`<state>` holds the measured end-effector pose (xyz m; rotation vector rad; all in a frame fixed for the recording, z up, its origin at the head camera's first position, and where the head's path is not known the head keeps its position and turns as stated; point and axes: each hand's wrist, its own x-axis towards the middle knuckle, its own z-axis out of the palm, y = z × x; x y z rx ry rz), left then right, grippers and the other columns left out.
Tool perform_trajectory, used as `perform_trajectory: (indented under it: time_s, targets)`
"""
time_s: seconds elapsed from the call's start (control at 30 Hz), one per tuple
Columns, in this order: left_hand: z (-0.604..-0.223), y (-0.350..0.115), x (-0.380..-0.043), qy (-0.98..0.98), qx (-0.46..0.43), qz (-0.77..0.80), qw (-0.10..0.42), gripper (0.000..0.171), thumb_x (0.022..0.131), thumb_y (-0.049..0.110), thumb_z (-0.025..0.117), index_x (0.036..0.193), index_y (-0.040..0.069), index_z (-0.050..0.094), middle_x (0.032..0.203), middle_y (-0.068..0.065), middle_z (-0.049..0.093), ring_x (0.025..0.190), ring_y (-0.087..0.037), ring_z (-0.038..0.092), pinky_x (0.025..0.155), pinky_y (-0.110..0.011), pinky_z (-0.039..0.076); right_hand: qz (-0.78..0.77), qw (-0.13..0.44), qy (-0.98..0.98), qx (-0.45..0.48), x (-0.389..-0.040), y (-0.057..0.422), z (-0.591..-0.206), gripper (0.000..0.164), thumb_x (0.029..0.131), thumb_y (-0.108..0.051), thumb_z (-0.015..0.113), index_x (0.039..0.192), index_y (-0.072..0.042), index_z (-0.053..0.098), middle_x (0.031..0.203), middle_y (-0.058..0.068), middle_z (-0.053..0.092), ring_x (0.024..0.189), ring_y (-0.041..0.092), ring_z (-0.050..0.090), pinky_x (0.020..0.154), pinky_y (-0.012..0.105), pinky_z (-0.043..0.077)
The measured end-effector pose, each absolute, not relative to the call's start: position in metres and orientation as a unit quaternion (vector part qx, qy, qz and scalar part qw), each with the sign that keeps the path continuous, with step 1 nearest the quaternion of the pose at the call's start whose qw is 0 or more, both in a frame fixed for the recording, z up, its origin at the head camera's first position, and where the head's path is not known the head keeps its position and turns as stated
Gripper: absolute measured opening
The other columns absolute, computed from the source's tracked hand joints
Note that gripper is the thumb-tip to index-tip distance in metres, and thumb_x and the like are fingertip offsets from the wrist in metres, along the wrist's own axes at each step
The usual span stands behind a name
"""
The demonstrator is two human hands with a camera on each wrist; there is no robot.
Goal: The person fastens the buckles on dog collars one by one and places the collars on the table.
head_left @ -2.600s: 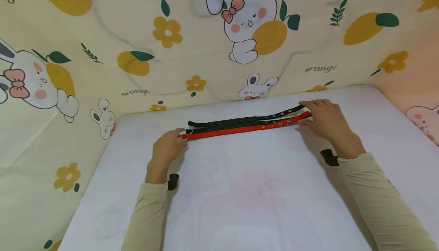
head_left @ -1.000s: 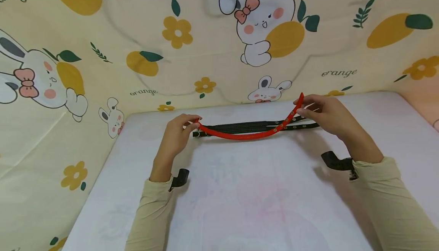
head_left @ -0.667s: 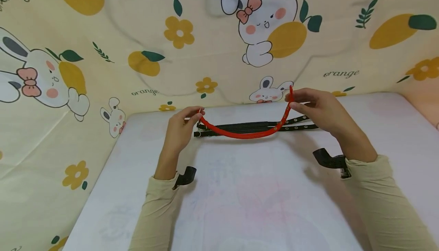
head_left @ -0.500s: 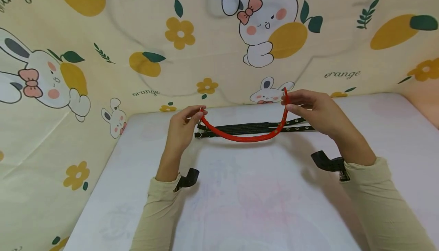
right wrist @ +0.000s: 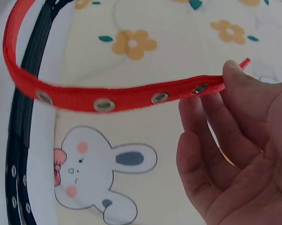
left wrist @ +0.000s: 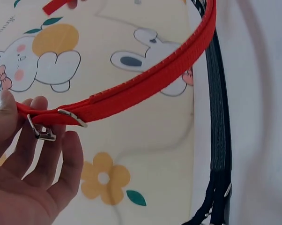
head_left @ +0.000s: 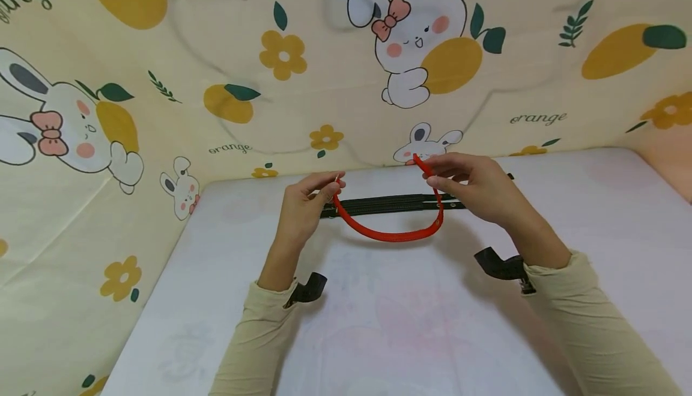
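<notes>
Printed cloth (head_left: 324, 71) stands behind the black straps (head_left: 378, 205); white surface (head_left: 378, 336) lies beneath them. Red strap (head_left: 389, 237) hangs in a U on their near side. Right hand (head_left: 478, 188), by the black straps' eyelet end, pinches the red strap near its tip. Left hand (head_left: 300, 211), by their buckle end: thumb and fingers (left wrist: 71, 152) pinch beside the red strap's metal buckle (left wrist: 45, 136).

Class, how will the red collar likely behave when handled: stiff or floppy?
The red collar is probably floppy: it sags between the left hand and right hand. Its broad curve suggests slight stiffness. The metal buckle likely makes one end heavier.
</notes>
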<state>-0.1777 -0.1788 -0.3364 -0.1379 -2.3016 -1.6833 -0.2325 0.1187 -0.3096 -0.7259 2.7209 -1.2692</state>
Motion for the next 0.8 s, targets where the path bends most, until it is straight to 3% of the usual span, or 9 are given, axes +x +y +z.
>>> perform_trajectory:
  time_s: [0.13, 0.4, 0.8]
  targets:
    - [-0.337, -0.174, -0.176, -0.777, -0.059, -0.609, 0.149, 0.028, 0.092, 0.011, 0.068, 0.118, 0.005, 0.073, 0.105, -0.02, 0.073, 0.096, -0.037, 0.069, 0.086, -0.029, 0.06, -0.409, 0.021, 0.875, -0.256, -0.23, 0.11, -0.311, 0.032, 0.095, -0.027, 0.069, 0.125, -0.02, 0.067, 0.108, 0.003, 0.074, 0.101, 0.021, 0.065, 0.081, 0.03, 0.052]
    - [-0.339, -0.163, -0.176, -0.746, -0.061, -0.644, 0.158, 0.027, 0.088, 0.011, 0.071, 0.112, 0.001, 0.074, 0.1, -0.018, 0.075, 0.084, -0.012, 0.069, 0.082, -0.027, 0.06, -0.403, 0.015, 0.867, -0.292, -0.222, 0.094, -0.317, 0.027, 0.094, -0.028, 0.07, 0.12, -0.021, 0.07, 0.104, -0.001, 0.074, 0.098, 0.015, 0.065, 0.083, 0.029, 0.051]
    - [-0.338, -0.153, -0.173, -0.759, -0.049, -0.634, 0.138, 0.024, 0.085, 0.009, 0.075, 0.108, 0.003, 0.076, 0.102, -0.017, 0.076, 0.089, -0.01, 0.072, 0.08, -0.022, 0.058, -0.406, 0.037, 0.862, -0.302, -0.214, 0.079, -0.321, 0.023, 0.092, -0.023, 0.073, 0.115, -0.021, 0.072, 0.101, -0.004, 0.073, 0.095, 0.013, 0.065, 0.085, 0.035, 0.056]
